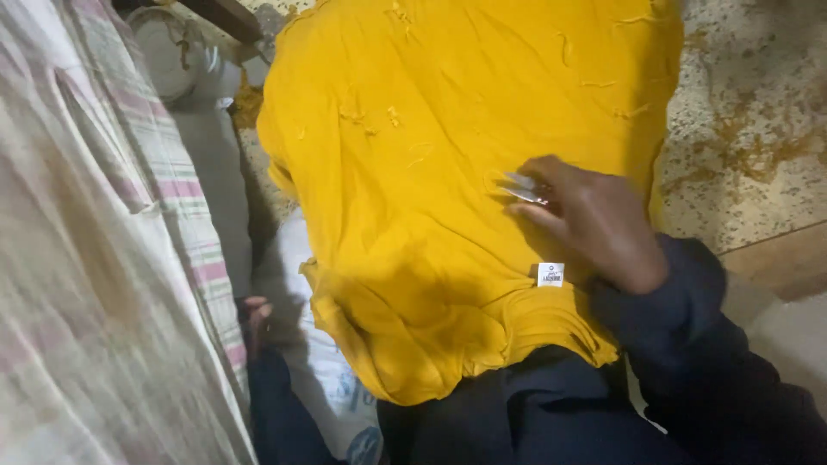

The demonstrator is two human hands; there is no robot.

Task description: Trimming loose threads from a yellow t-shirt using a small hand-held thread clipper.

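From the head camera, looking down: a yellow garment (431, 172) is spread across the person's lap and runs away to the far edge of the view, filling the middle of the scene. Loose bits of yellow thread lie scattered over its surface, and a small white label (550, 274) sits at its near hem, where the cloth bunches into folds.

The right hand (594, 220) rests on the garment, right of centre, its dark sleeve (689, 319) coming in from the near right. Its fingers are drawn in narrowly around a small metal tool (524, 188), probably thread snips, whose bright tip points left and lies against the cloth.

The left hand (257, 314) shows only as a few fingertips at the near left, half under the garment's edge in shadow; I cannot tell whether it is gripping anything.

To the left hangs a pale striped cloth (103, 258) with pink and grey bands, blurred. Between it and the garment lie a grey-white bundle (207, 146) and, nearer, a white printed sack (327, 379). On the right is a speckled stone floor (749, 120), stained and strewn with yellow lint, with a lighter strip of flooring (775, 258) crossing it nearer in. The light is dim and warm.
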